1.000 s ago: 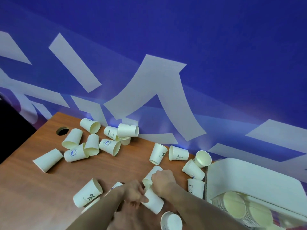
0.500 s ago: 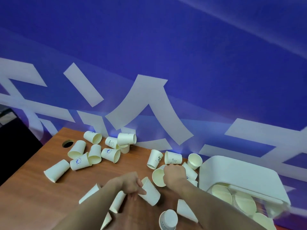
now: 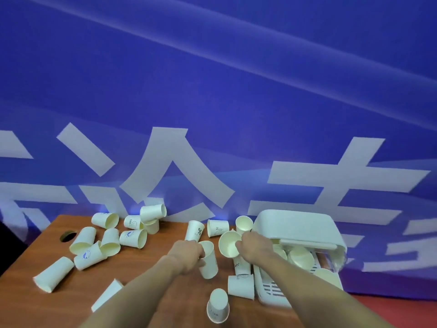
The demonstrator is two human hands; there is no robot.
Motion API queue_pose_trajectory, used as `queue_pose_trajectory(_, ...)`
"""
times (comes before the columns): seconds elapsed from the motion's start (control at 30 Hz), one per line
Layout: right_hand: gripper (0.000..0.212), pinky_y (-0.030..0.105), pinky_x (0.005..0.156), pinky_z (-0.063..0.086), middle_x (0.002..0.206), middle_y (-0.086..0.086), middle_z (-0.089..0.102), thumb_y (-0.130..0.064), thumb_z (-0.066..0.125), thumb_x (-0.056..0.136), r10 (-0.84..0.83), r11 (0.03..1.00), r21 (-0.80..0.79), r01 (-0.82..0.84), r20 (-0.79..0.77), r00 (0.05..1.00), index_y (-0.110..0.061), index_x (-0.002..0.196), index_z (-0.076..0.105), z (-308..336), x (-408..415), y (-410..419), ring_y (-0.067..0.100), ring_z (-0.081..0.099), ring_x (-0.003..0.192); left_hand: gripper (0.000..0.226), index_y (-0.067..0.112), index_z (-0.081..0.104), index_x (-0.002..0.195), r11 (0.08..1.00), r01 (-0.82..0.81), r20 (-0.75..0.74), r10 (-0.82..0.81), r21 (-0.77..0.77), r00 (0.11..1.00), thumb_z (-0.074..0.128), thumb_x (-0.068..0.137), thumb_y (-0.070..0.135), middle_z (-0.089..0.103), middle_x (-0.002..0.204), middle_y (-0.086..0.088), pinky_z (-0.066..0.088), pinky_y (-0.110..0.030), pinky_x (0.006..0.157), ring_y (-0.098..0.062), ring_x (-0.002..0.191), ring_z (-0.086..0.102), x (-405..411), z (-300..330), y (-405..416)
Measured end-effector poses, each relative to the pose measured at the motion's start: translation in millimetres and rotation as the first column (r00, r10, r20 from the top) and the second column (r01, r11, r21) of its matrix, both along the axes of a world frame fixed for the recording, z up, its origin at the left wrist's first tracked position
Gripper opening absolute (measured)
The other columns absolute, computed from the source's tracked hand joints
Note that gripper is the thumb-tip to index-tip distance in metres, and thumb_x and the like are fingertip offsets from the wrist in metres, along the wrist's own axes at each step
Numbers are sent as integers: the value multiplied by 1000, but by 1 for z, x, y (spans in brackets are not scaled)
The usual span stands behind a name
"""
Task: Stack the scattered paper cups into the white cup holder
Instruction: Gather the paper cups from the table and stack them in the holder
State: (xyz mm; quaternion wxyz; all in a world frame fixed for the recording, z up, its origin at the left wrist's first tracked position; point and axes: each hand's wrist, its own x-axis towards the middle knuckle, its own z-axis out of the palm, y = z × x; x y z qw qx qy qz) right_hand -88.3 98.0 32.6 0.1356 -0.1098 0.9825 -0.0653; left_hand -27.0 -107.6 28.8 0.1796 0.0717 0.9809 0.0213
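Several cream paper cups lie scattered over the brown table (image 3: 146, 275). My left hand (image 3: 188, 255) grips one cup (image 3: 208, 262) by its rim, mouth up and tilted. My right hand (image 3: 254, 247) holds another cup (image 3: 229, 243) with its open mouth facing me, just left of the white cup holder (image 3: 298, 227). The holder lies on its side at the table's right end, and stacked cups (image 3: 300, 258) show inside its open face.
A cluster of loose cups (image 3: 111, 237) lies at the back left, near a round cable hole (image 3: 67, 236). More cups (image 3: 241, 286) lie close in front of the holder, and one (image 3: 218, 308) stands upside down near me. A blue banner wall (image 3: 212, 91) backs the table.
Both hands moved away from me and to the right, toward the holder. The right hand's cup has lifted and turned its mouth toward me. The camera tilted upward.
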Motion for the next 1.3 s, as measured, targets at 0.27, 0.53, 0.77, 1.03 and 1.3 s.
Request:
queue_pose_trajectory(0.27, 21, 29, 61, 37, 89, 3, 56, -35, 43, 90, -115, 984, -127, 127, 103, 988, -17, 85, 51, 19, 15, 93, 24, 55, 82, 26, 20, 69, 104, 983, 181, -70, -179, 38, 981, 55, 96, 40, 69, 102, -3, 45, -30, 77, -23, 91, 63, -12, 20, 71)
queue_pose_trajectory(0.53, 25, 28, 63, 35, 88, 8, 59, -36, 44, 91, -187, 971, -128, 202, 120, 975, -14, 83, 51, 25, 21, 194, 23, 55, 81, 30, 22, 71, 106, 925, 376, -81, -371, 59, 925, 57, 94, 46, 69, 105, -5, 41, -31, 72, -26, 97, 61, -19, 36, 170)
queue_pose_trajectory(0.77, 24, 31, 63, 38, 90, 4, 56, -37, 43, 89, -347, 923, -115, 366, 157, 925, -15, 80, 46, 30, 31, 274, 25, 53, 81, 29, 15, 72, 98, 865, 501, -124, -496, 15, 859, 54, 97, 37, 71, 95, -11, 45, -33, 73, -32, 91, 62, -23, 40, 258)
queue_pose_trajectory(1.03, 25, 29, 62, 41, 85, 4, 60, -33, 42, 89, -458, 866, -129, 483, 184, 870, -15, 80, 56, 19, 38, 348, 24, 56, 78, 30, 9, 70, 98, 814, 561, -124, -579, -152, 806, 47, 99, 29, 69, 99, -16, 44, -34, 68, -38, 89, 63, -38, 31, 320)
queue_pose_trajectory(1.3, 29, 28, 58, 35, 83, 4, 55, -37, 42, 90, -497, 836, -139, 531, 221, 839, -14, 73, 46, -4, 41, 382, 23, 51, 74, 31, 11, 70, 101, 733, 618, -24, -650, -286, 760, 45, 100, 29, 69, 98, -15, 35, -35, 59, -37, 85, 65, -55, -2, 356)
